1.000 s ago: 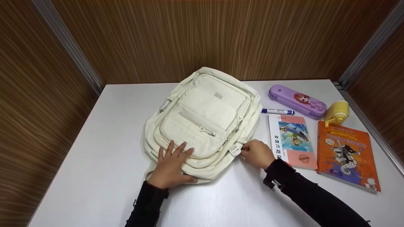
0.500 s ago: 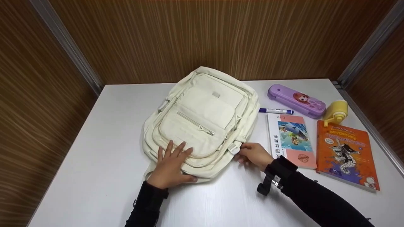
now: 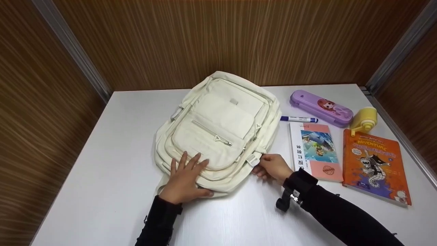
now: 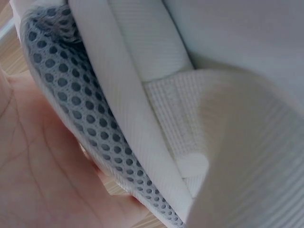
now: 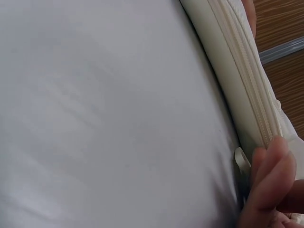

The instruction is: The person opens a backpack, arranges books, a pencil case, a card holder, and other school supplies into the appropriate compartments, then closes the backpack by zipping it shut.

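A cream backpack point(image 3: 222, 118) lies front side up on the white table, its base towards me. My left hand point(image 3: 186, 182) rests on its lower front with the fingers spread. In the left wrist view the palm point(image 4: 42, 161) is beside the grey mesh padding point(image 4: 78, 95) and a cream strap. At the bag's lower right side, my right hand point(image 3: 275, 167) has curled fingers gripping the edge by a white buckle point(image 3: 253, 160). Its fingertips point(image 5: 275, 166) in the right wrist view sit at the end of a zipper point(image 5: 247, 66), close to a small pale loop point(image 5: 242, 160).
Right of the bag lie a blue-capped marker point(image 3: 299, 119), a purple pencil case point(image 3: 321, 107), a pink-and-white book point(image 3: 315, 152) and an orange book point(image 3: 375, 167). A yellow pencil sharpener with a crank point(image 3: 364, 119) stands behind the orange book. Wood-grain walls point(image 3: 218, 41) surround the table.
My right hand has turned and its lower fingers have loosened, while it stays by the buckle. The backpack has shifted very slightly left. My left hand has stayed put.
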A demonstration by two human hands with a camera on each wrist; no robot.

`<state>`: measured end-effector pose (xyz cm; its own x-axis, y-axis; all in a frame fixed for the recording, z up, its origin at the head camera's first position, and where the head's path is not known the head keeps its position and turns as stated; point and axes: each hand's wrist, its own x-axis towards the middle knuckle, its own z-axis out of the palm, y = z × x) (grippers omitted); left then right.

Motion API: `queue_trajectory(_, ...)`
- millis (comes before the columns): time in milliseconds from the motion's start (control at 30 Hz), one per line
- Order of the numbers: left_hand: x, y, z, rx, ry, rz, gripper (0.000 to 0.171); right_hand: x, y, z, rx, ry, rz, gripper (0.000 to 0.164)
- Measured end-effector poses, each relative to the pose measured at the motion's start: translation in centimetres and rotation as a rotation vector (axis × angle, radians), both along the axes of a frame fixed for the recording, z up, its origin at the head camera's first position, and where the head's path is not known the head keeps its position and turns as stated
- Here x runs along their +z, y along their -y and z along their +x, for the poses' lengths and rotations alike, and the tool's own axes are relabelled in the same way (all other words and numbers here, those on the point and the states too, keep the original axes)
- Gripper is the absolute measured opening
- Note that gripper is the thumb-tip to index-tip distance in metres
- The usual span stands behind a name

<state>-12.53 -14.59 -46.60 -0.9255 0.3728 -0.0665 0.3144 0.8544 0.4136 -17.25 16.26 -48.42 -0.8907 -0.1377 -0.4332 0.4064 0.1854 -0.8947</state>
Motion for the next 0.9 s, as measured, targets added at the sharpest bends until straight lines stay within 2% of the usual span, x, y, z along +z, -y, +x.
queue_trajectory(133,0.0,0.0,0.0,0.002,0.0,0.0,0.101,0.3,-0.2,-0.1,0.036,-0.025,0.068,0.017)
queue_trajectory(367,0.0,0.0,0.0,-0.003,-0.022,0.006,0.099,1.2,-1.2,-0.3,0.18,-0.086,0.268,0.025)
queue_trajectory(500,0.2,0.0,0.0,-0.006,-0.015,-0.012,0.1,1.7,-1.9,-0.4,0.256,-0.204,0.384,0.023)
queue_trajectory(733,0.8,0.3,0.1,-0.011,0.008,-0.04,0.113,2.1,-3.5,-0.4,0.374,-0.409,0.562,0.024)
queue_trajectory(900,0.7,0.0,0.2,0.025,-0.034,-0.073,0.111,1.8,-4.1,0.0,0.44,-0.592,0.735,0.019)
